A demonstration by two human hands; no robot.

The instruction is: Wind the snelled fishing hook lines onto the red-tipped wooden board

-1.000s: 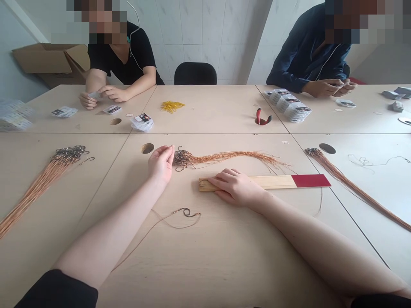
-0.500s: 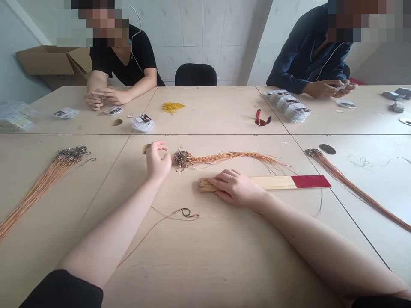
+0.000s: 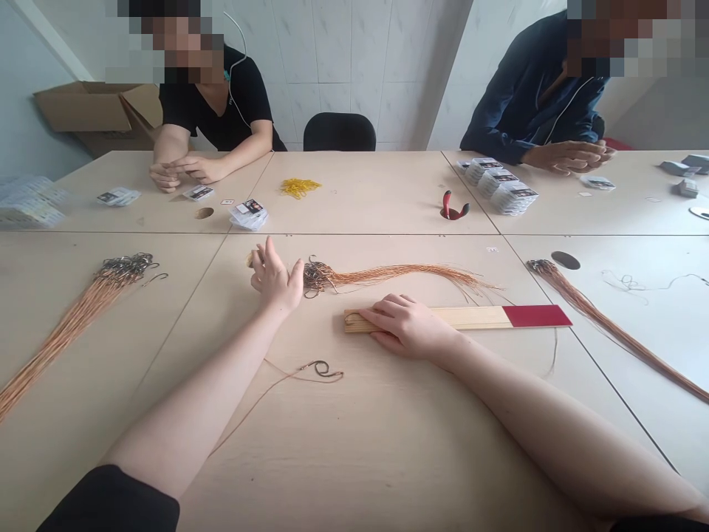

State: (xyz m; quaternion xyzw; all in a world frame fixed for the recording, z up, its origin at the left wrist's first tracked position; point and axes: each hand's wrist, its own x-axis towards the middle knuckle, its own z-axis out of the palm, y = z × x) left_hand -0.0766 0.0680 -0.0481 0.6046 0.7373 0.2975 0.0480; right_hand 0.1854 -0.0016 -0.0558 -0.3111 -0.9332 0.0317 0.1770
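My left hand (image 3: pixel 278 284) is raised over the table with its fingers spread and nothing visible in it. Just right of it lies a bundle of fish hooks (image 3: pixel 317 277) tied to orange-brown lines (image 3: pixel 410 272). My right hand (image 3: pixel 407 324) grips a flat wooden board (image 3: pixel 479 318) with a red right end, fingers over the top and thumb at the near edge. At the board's left end sits a fish hook (image 3: pixel 351 318), partly under my fingertips. A loose hook (image 3: pixel 320 369) with its line lies on the table nearer to me.
More hook bundles lie at left (image 3: pixel 125 270) and right (image 3: pixel 546 267). Across the table, two people handle small items beside stacks of clear packets (image 3: pixel 507 188). Red-handled pliers (image 3: pixel 451 207) stand in a table hole. Yellow pieces (image 3: pixel 299 187) lie at the far middle.
My left hand has turned and spread its fingers, shifting slightly right toward the hook bundle. My right hand and the board stay put. The far-right person's hands have drawn together.
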